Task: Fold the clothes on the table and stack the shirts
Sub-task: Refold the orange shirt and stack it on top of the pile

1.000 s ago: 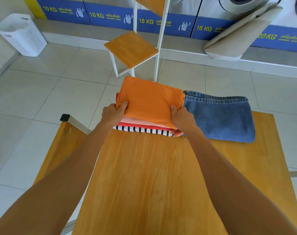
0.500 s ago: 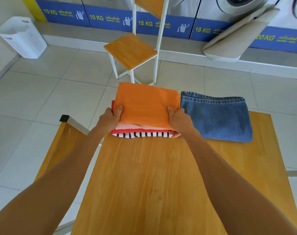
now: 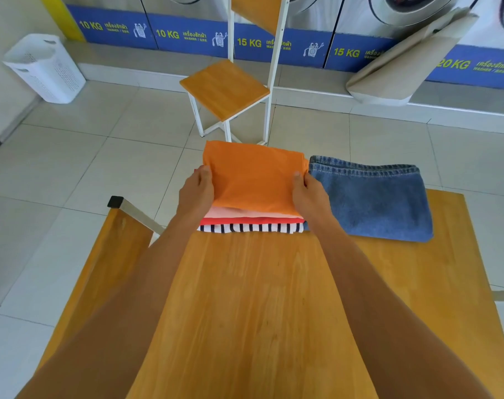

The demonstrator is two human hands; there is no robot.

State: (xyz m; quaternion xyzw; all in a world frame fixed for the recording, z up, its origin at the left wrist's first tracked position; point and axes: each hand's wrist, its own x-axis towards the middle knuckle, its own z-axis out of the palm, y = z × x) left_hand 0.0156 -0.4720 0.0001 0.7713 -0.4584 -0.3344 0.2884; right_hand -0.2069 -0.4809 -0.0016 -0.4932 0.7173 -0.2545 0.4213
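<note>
Gripping: left hand [image 3: 195, 194] and right hand [image 3: 310, 195] closed their fingers on the folded orange cotton shirt [image 3: 252, 177], one at each side.
Stack: orange shirt topped the pink, red and striped folded shirts [image 3: 250, 223] at 12 o'clock on the wooden surface [image 3: 259, 312].
Jeans: folded blue denim jeans [image 3: 371, 200] lay at 3 o'clock, touching the stack.

Left hand [image 3: 197, 189], right hand [image 3: 309, 194] grip orange shirt [image 3: 253, 180] atop shirt stack [image 3: 250, 223]; folded jeans [image 3: 371, 197] beside.

Wood table [image 3: 253, 298]: shirt stack [image 3: 250, 226], jeans [image 3: 374, 203].
</note>
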